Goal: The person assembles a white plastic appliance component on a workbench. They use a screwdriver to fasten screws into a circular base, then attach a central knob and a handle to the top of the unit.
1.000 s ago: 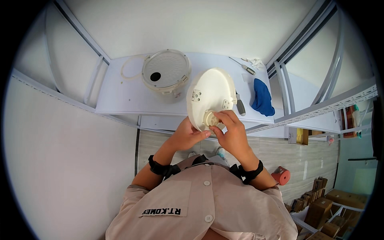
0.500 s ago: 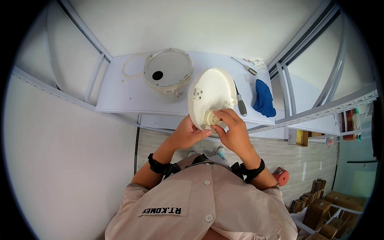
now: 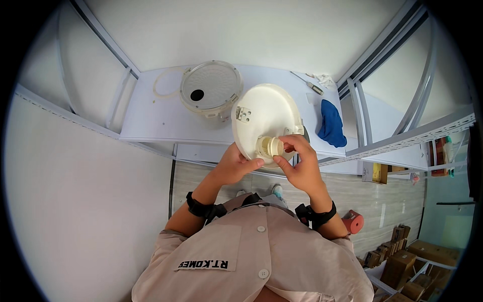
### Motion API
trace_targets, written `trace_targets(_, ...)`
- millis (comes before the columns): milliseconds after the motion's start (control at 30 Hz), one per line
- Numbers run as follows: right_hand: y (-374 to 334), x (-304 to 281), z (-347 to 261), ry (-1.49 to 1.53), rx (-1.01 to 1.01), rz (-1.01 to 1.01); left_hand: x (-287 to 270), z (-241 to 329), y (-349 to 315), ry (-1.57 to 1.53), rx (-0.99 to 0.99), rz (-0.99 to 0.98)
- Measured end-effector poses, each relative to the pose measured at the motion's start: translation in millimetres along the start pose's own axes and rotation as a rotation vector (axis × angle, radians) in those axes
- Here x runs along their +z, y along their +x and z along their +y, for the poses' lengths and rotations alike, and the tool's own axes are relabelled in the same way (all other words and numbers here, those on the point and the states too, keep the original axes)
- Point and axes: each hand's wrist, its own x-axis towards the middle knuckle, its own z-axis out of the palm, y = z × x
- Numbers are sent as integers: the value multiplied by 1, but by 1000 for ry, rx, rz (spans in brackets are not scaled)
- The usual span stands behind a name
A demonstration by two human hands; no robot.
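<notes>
We find the cream lid (image 3: 269, 108) held up off the counter (image 3: 156, 123), approx. centre of view, tilted, inner face showing. L hand (image 3: 233, 166): part-closed on lid rim at approx. 7 o'clock, thumb in front, fingers mostly hidden behind. R hand (image 3: 303, 170): thumb & fingers curled in a pinch on the small round cap (image 3: 276, 146), approx. 5 o'clock of lid, right by its round seat (image 3: 262, 145); can't tell if the two touch. Metal plate (image 3: 244, 115) noted at approx. 9 o'clock. We judge lid light, stiff, prob. moulded plastic; smooth face may slip, so rim hold is OK, 1 o'clock rim as alt. Cap: prob. v. light, rigid, edges poss. brittle; we'd grip its outer ring, no hard squeeze.
</notes>
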Motion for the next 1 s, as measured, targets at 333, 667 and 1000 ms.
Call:
trace_targets(333,4,7,-3,-131,-58,-8,7,-3,2,-53,-17,25)
trace_targets(667,4,18,-6,-266,-101,-8,-1,-14,5,-61,-22,170)
trace_targets(1000,9,25,-7,-434,-203,-6,-5,-31,9,-182,-43,202)
